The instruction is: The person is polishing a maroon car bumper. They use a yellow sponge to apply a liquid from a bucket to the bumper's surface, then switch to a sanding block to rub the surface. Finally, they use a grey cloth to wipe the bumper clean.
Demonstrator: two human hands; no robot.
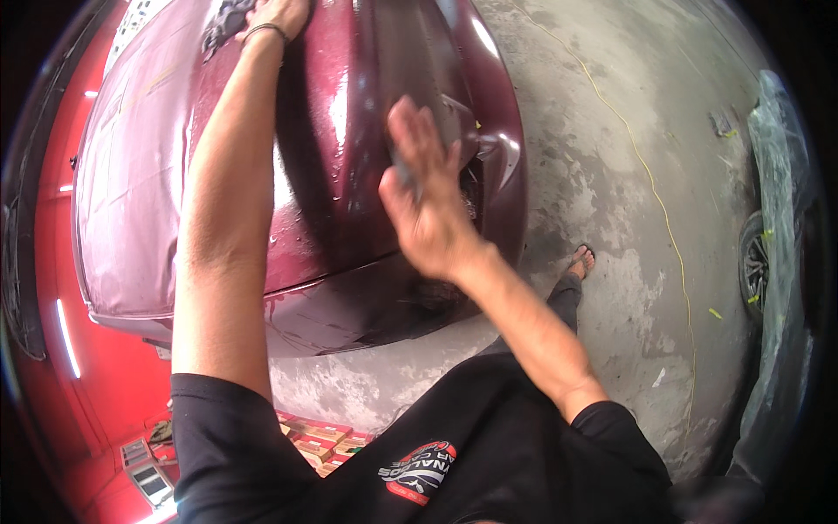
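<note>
A maroon car body (340, 105) lies before me, its glossy panel wet with droplets. At the far end of my reach, my left hand (279, 14) rests on the panel with its fingers around a crumpled grey cloth (229, 24); the fingertips are partly cut off by the picture's edge. My right hand (432, 205), smeared by motion, is over the dull grey-brown strip (410, 65) near the car's corner. Between its thumb and fingers shows a small dark grey piece (407, 177), too blurred to name. Just beside this hand is a dark gap (472, 188) in the bodywork.
A yellow cord (650, 175) runs along the stained concrete floor (602, 227) to the right. Another car under clear plastic sheeting (777, 157) stands at the far right. My sandalled foot (583, 259) is near the car's corner. Boxes (319, 441) lie behind the bumper by a red wall (96, 375).
</note>
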